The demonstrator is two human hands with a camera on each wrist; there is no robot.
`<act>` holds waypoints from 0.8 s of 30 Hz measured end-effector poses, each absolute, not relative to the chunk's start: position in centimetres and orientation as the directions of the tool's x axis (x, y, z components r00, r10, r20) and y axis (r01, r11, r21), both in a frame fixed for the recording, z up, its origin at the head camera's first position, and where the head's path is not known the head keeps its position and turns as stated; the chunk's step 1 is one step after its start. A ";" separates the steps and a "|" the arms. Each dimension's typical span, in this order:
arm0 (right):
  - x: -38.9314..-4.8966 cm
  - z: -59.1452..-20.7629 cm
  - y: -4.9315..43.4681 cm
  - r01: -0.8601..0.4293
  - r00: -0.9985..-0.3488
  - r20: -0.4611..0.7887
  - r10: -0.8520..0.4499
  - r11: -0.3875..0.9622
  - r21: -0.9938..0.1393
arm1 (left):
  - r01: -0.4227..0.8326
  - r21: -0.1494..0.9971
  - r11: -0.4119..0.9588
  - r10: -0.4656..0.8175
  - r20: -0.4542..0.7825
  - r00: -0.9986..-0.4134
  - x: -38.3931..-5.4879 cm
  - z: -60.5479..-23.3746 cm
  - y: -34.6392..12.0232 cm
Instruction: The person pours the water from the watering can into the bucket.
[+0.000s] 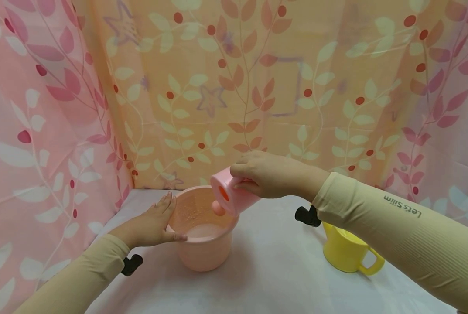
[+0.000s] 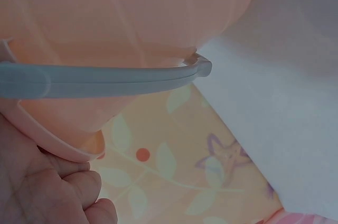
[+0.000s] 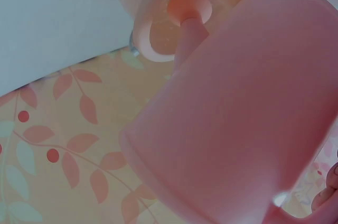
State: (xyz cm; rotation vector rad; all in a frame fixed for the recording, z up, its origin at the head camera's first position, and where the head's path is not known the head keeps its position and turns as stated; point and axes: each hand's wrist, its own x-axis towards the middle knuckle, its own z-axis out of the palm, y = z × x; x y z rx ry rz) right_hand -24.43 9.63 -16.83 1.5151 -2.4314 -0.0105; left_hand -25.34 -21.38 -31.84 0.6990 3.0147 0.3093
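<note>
A peach plastic bucket (image 1: 204,255) stands on the white surface, with droplets on its inner wall and liquid at its bottom. My left hand (image 1: 149,224) rests on the bucket's left rim, fingers spread and thumb along the near edge. In the left wrist view, the fingers (image 2: 79,187) lie beside the bucket's pouring lip (image 2: 63,147). With my right hand (image 1: 271,174) I grip the handle of a pink watering can (image 3: 237,102), tilted over the bucket's right side. Its round spout head (image 3: 189,7) points into the bucket.
A yellow watering can (image 1: 345,250) with a loop handle stands on the right, partly hidden by my right sleeve (image 1: 394,226). The bucket's grey handle (image 2: 105,81) hangs along its outside. Floral cloth (image 1: 257,87) walls the back and both sides.
</note>
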 end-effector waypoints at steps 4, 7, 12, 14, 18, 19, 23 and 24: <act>-24.5 -16.9 9.6 -0.885 -0.400 0.233 -0.886 0.440 0.153 | 0.432 0.201 0.879 0.439 0.012 -0.899 -25.3 -31.8 -21.4; -24.6 -16.9 9.6 -0.887 -0.395 0.234 -0.889 0.435 0.156 | 0.433 0.204 0.878 0.440 0.012 -0.898 -25.2 -31.7 -21.3; -24.5 -16.8 9.5 -0.882 -0.405 0.228 -0.885 0.444 0.156 | 0.434 0.197 0.879 0.440 0.016 -0.898 -25.3 -31.9 -21.4; -24.5 -16.8 9.5 -0.881 -0.409 0.225 -0.884 0.447 0.156 | 0.435 0.193 0.880 0.440 0.017 -0.898 -25.4 -32.0 -21.4; -24.4 -16.8 9.5 -0.878 -0.414 0.221 -0.883 0.451 0.158 | 0.435 0.192 0.880 0.440 0.016 -0.898 -25.5 -32.0 -21.4; -24.5 -16.8 9.5 -0.878 -0.415 0.219 -0.883 0.451 0.156 | 0.434 0.194 0.880 0.439 0.014 -0.898 -25.5 -32.0 -21.4; -24.5 -16.8 9.5 -0.880 -0.413 0.215 -0.885 0.448 0.155 | 0.430 0.195 0.882 0.437 0.006 -0.899 -25.5 -31.9 -21.4; -24.5 -16.8 9.5 -0.881 -0.411 0.215 -0.886 0.447 0.156 | 0.429 0.196 0.882 0.436 0.006 -0.900 -25.4 -31.9 -21.4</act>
